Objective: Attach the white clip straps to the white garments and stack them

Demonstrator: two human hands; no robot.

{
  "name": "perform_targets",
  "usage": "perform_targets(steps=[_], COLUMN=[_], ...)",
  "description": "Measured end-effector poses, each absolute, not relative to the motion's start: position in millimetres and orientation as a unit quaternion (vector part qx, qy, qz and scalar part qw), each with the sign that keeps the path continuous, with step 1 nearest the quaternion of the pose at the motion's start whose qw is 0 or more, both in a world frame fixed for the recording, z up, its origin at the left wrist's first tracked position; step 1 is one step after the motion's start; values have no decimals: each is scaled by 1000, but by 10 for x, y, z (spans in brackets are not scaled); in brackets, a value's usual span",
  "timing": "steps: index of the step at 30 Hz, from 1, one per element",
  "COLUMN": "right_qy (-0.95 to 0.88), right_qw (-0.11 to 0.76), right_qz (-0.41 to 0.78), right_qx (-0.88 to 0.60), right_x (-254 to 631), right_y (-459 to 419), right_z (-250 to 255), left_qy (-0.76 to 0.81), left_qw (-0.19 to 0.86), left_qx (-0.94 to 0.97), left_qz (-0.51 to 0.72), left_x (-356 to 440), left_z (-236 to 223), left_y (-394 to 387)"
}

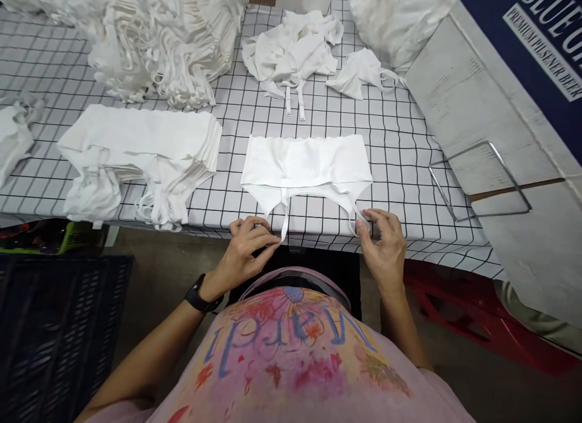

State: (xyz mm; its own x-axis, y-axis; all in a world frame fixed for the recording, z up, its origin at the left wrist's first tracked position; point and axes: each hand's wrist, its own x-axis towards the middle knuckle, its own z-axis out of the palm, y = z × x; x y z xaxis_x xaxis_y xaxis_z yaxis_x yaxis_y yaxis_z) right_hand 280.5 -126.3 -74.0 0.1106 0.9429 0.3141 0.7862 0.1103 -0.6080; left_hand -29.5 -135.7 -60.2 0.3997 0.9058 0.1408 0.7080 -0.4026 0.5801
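A white undergarment with thin straps [309,162] lies flat on the checked tablecloth in front of me, its wide band at the far side and its straps toward me. My left hand [252,244] pinches the end of the left strap at the table's front edge. At the right strap, my right hand [384,241] has thumb and forefinger closed round the strap's loop. A neat stack of similar white undergarments [150,135] rests to the left, straps hanging toward the edge.
Behind the stack rises a large pile of white garments [168,41]. Loose white pieces [295,47] lie at the back centre. To the right stand a cardboard box [495,108] and a bent metal wire frame [482,180]. A dark plastic crate [59,332] sits below left, a red stool [477,326] below right.
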Motion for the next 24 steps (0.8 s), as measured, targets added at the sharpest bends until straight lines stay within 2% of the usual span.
perform_targets(steps=[5, 8, 11, 14, 17, 22, 24], right_qy=[-651, -667, -652, -627, -625, -636, -663], right_qw=[340, 321, 311, 321, 314, 263, 271], right_qz=[105, 186, 233, 188, 165, 151, 134], right_qx=[-671, -646, -651, -684, -696, -709, -685], right_x=[2895, 2985, 3073, 3132, 3166, 3128, 3068], right_y=[-1289, -1272, -1074, -635, -65, 802, 993], right_z=[-742, -659, -559, -517, -554, -782, -877], left_qy=[484, 479, 513, 558, 588, 649, 674], left_qw=[256, 255, 233, 192, 162, 155, 169], left_qx=[805, 813, 784, 746, 733, 711, 694], left_qz=[228, 213, 261, 309, 302, 221, 188], left_x=[-357, -428, -504, -549, -529, -514, -524], left_z=[-487, -420, -409, -450, -497, -536, -546], left_y=[-1366, -1354, -1209, -879, -432, 311, 514])
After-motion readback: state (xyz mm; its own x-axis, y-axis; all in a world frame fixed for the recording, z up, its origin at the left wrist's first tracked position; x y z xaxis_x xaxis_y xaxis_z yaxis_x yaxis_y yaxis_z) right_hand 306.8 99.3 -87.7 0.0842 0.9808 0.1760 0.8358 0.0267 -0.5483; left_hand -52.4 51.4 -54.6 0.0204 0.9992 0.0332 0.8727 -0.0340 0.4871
